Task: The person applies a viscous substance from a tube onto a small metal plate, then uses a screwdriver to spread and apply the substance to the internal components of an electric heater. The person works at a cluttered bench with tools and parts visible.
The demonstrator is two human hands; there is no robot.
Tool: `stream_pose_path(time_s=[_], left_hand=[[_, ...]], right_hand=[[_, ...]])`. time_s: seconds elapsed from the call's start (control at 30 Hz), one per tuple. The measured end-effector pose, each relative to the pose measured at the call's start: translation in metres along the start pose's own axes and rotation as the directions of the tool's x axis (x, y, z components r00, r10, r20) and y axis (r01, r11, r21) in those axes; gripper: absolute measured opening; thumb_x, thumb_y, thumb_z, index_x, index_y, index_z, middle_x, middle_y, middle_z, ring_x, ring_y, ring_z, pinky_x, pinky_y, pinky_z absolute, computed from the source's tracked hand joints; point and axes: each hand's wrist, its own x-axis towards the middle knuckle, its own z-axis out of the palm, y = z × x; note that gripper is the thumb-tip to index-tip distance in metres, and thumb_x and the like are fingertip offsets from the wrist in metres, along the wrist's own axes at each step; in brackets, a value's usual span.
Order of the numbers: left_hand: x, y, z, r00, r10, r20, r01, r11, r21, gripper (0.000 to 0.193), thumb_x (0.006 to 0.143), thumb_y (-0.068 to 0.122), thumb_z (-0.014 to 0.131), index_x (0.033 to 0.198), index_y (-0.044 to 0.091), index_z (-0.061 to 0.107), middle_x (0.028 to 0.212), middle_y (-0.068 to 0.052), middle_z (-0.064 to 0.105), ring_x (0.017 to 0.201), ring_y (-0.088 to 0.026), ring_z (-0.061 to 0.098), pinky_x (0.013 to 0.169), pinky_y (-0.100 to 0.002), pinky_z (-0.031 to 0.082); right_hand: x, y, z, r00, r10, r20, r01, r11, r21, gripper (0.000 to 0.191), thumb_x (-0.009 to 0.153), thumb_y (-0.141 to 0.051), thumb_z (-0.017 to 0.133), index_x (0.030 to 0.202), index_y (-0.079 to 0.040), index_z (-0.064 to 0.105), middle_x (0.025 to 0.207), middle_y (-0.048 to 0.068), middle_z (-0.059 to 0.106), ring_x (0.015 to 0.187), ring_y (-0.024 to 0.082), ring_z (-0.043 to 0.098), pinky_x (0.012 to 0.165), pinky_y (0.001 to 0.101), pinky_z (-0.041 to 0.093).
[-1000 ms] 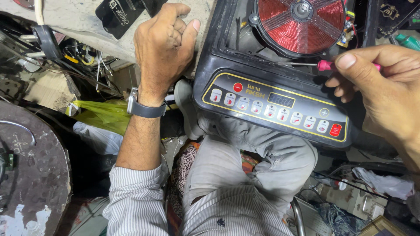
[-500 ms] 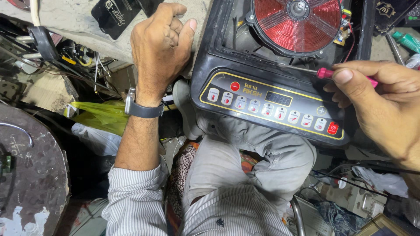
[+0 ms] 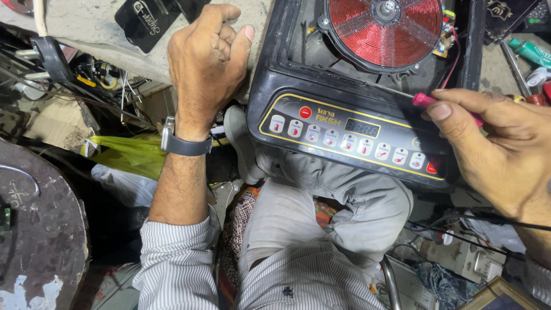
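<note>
- Knees and grey trousers [image 3: 321, 201] are sitting nearest you, under the front edge of the opened induction cooker [image 3: 350, 135]; you are bracing its black housing there, so keep your legs quiet while you work.
- Your left hand [image 3: 206, 63] is curled into a loose fist, fingers pressed together, resting against the cooker's left wall and the bench edge [image 3: 86, 28]; it is pinching nothing. Judging from this, you are using it as a steadying stop, so press lightly sideways.
- Your right hand [image 3: 493, 149] is pinching the pink-handled screwdriver [image 3: 427, 102] between thumb and forefingers, just above the control panel [image 3: 356, 138] at its right end.
- You are holding the handle well up; the tip is hidden, so I cannot tell what it is touching. Slide your grip lower for finer control.
- Farther off, the red copper coil [image 3: 384, 28] is lying exposed with thin wires [image 3: 450, 51] beside it; be keeping the shaft clear of both.
</note>
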Motion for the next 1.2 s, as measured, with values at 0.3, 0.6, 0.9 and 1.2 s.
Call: stream_pose_path(time_s=[0.3,0.6,0.9,1.2], left_hand=[[-0.002,-0.002,-0.001,1.0,0.021,0.005,-0.021,1.0,-0.008,0.023,0.099,0.006,0.08,0.118,0.004,0.066,0.083,-0.004,0.07,0.068,-0.015,0.07,0.064,-0.029,0.052],[-0.003,-0.003,0.001,1.0,0.022,0.017,-0.022,1.0,-0.004,0.025,0.099,0.006,0.08,0.119,0.003,0.066,0.084,-0.004,0.071,0.069,-0.013,0.07,0.064,-0.028,0.052],[-0.004,-0.003,0.002,1.0,0.018,0.018,-0.018,1.0,0.0,0.024,0.1,0.006,0.079,0.12,0.004,0.066,0.086,-0.004,0.073,0.07,-0.013,0.072,0.065,-0.028,0.053],[-0.004,-0.007,0.004,1.0,0.024,0.017,-0.024,1.0,-0.011,0.021,0.1,0.006,0.08,0.116,0.003,0.065,0.088,-0.004,0.073,0.072,-0.014,0.073,0.066,-0.028,0.053]], right_hand=[[-0.003,-0.006,0.005,0.959,-0.282,0.011,0.277,0.932,-0.232,0.024,0.088,0.002,0.079,0.109,0.011,0.076,0.073,0.017,0.068,0.058,0.018,0.058,0.055,0.0302,0.044],[0.002,-0.017,0.008,0.848,-0.527,0.056,0.516,0.797,-0.313,0.023,0.088,0.004,0.085,0.106,0.008,0.073,0.097,0.018,0.074,0.073,0.024,0.067,0.064,0.0318,0.052],[0.004,-0.018,0.013,0.821,-0.567,0.067,0.551,0.754,-0.358,0.025,0.086,0.004,0.086,0.107,0.005,0.072,0.098,0.017,0.074,0.076,0.026,0.069,0.065,0.0327,0.053],[-0.004,-0.007,0.01,0.831,-0.543,0.119,0.531,0.712,-0.459,0.037,0.082,0.001,0.086,0.117,-0.005,0.076,0.107,0.012,0.073,0.076,0.023,0.063,0.066,0.0324,0.05]])
